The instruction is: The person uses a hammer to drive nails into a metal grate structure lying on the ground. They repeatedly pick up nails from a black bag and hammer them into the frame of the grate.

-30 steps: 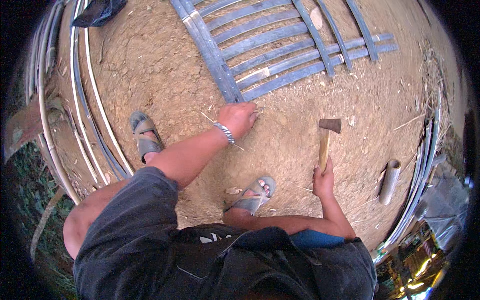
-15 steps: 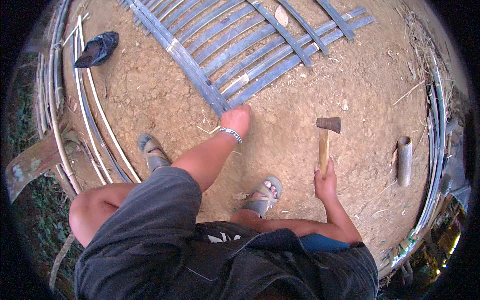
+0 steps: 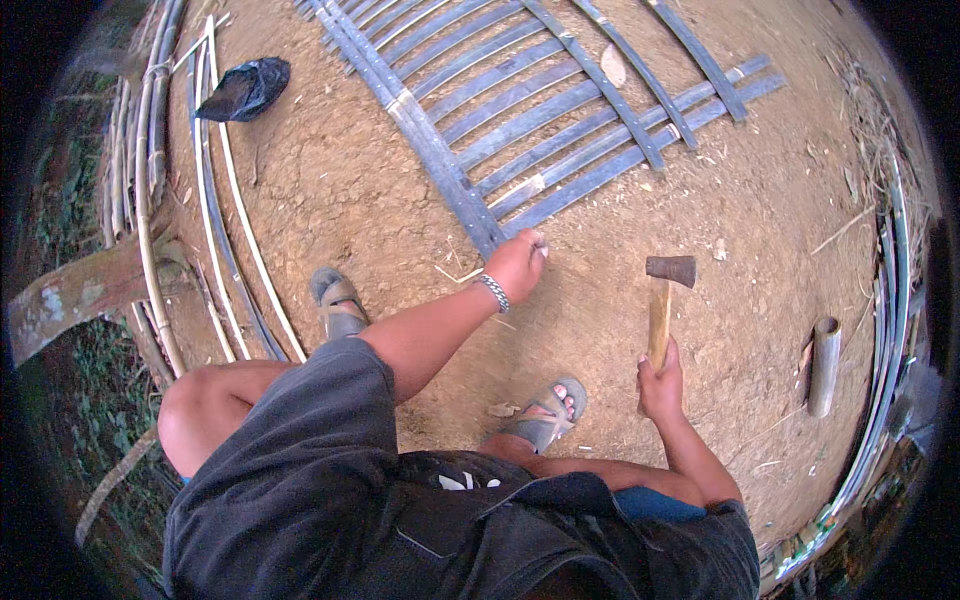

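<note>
My left hand (image 3: pixel 516 270), with a chain bracelet (image 3: pixel 493 292) at the wrist, is closed beside the near corner of a lattice of dark split-bamboo slats (image 3: pixel 420 130) on the ground. Its fingertips are pinched together at the right; whether they hold something small cannot be made out. On the right, my right hand (image 3: pixel 662 385) grips the wooden handle of a hatchet (image 3: pixel 660 320). The hatchet's rusty metal head (image 3: pixel 671 268) points away from me, above bare earth.
A black plastic bag (image 3: pixel 245 90) lies at the far left, by long bamboo strips (image 3: pixel 235 180). Thicker bamboo poles (image 3: pixel 150 230) line the left edge. At right are a short bamboo tube (image 3: pixel 825 367) and bundled strips (image 3: pixel 885 330). My sandalled foot (image 3: pixel 550 412) is between my arms.
The whole view has shifted, so the scene sits farther right and lower. My left fist has turned, its pinched fingertips now showing at the right. The hatchet stays in my right hand.
</note>
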`<state>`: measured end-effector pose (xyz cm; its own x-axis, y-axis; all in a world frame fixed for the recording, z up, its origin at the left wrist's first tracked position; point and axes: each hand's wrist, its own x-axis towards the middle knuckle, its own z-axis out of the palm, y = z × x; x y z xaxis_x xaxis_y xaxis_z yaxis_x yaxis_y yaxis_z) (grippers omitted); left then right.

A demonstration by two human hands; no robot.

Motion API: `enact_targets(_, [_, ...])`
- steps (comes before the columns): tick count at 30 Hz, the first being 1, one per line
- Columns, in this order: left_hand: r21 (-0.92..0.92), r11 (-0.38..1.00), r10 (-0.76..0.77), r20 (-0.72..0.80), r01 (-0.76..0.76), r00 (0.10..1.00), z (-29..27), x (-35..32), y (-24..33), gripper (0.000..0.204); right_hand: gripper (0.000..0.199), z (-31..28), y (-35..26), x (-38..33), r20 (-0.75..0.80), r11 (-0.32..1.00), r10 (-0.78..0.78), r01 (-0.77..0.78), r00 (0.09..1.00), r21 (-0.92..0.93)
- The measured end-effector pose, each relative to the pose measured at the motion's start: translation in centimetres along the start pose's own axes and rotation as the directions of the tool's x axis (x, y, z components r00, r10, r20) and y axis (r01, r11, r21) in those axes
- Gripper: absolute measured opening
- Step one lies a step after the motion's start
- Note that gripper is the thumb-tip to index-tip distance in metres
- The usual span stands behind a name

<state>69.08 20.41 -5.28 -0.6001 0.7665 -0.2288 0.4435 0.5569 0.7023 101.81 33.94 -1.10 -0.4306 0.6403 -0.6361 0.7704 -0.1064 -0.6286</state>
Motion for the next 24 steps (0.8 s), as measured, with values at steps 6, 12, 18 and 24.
enact_targets(6, [-0.681, 0.614, -0.481, 0.078, 0.399, 0.873, -5.2, 0.7, -5.8, 0.021, 0.062, 6.1, -8.9, 3.9, 0.198, 0.975, -0.197, 0.170, 0.960, 0.145])
enact_targets(12, [-0.965, -0.256, -0.455, 0.167, 0.051, 0.875, -10.2, 0.9, -10.2, 0.010, 0.048, 14.9, -23.9, 8.9, 0.313, 0.900, -0.305, 0.165, 0.899, 0.403])
enact_targets(18, [-0.939, -0.339, -0.396, 0.200, 0.060, 0.896, -12.4, 1.4, -11.1, 0.022, 0.050, 16.4, -27.7, 11.2, 0.238, 0.881, -0.376, 0.266, 0.896, 0.392])
enact_targets(24, [-0.940, 0.197, -0.696, 0.064, 0.277, 0.715, -9.2, 3.3, -13.7, 0.026, 0.043, 14.4, -26.9, 10.7, 0.264, 0.937, -0.273, 0.194, 0.925, 0.291])
